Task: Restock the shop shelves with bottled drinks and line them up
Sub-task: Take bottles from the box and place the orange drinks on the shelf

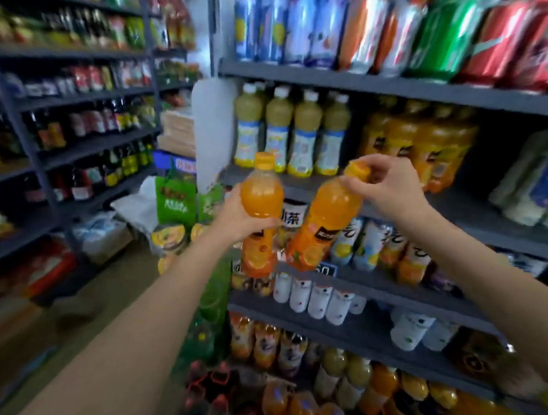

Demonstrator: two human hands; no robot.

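I hold two orange juice bottles with yellow caps in front of the dark grey shelf unit (pixel 387 86). My left hand (pixel 239 217) grips the middle of an upright bottle (pixel 260 195). My right hand (pixel 385 186) pinches the neck and cap of a second bottle (pixel 326 218), which tilts with its base toward the left bottle. Behind them, on the shelf, stand pale yellow juice bottles with white caps (pixel 293 132) and a group of matching orange bottles (pixel 423 147) to their right.
Cans (pixel 415 28) lie stacked on the top shelf. Lower shelves carry white bottles (pixel 317 299), tea bottles and more juice. Another shelf unit of dark bottles (pixel 84 122) stands on the left. Green bags and boxes (pixel 176 197) sit on the floor at the aisle's end.
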